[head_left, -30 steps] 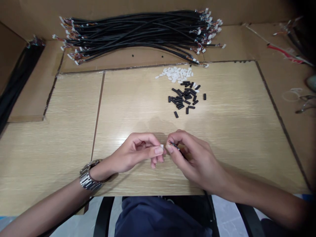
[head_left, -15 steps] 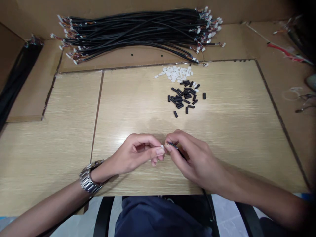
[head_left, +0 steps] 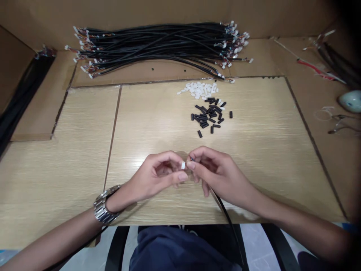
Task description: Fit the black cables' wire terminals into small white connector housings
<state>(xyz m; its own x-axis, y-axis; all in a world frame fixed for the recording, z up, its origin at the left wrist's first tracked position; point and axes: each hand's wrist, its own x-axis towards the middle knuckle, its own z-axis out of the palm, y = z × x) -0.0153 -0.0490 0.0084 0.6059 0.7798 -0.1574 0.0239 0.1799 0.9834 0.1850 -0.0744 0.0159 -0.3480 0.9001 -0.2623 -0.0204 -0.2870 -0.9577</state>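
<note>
A small white connector housing (head_left: 183, 165) sits at the fingertips of my left hand (head_left: 160, 171), which wears a metal watch (head_left: 105, 205) at the wrist. Facing it, my right hand (head_left: 218, 169) pinches the thin coloured wires (head_left: 191, 159) at the end of a black cable (head_left: 229, 222). That cable runs down from under the right palm, over the table's front edge. The housing and wire tips are very close together; whether any wire is inside the housing I cannot make out.
Beyond the hands lie a heap of black tube pieces (head_left: 210, 113) and a pile of white connector housings (head_left: 199, 89). A bundle of black cables (head_left: 158, 45) stretches along the cardboard at the back. More cables (head_left: 25, 94) lie at the left; red-and-white wires (head_left: 318, 69) lie at the right.
My left thumb has dropped away from the white housing, so more of it shows. The right hand has turned, exposing its lower fingers and more cable. The view has tilted slightly upward.
</note>
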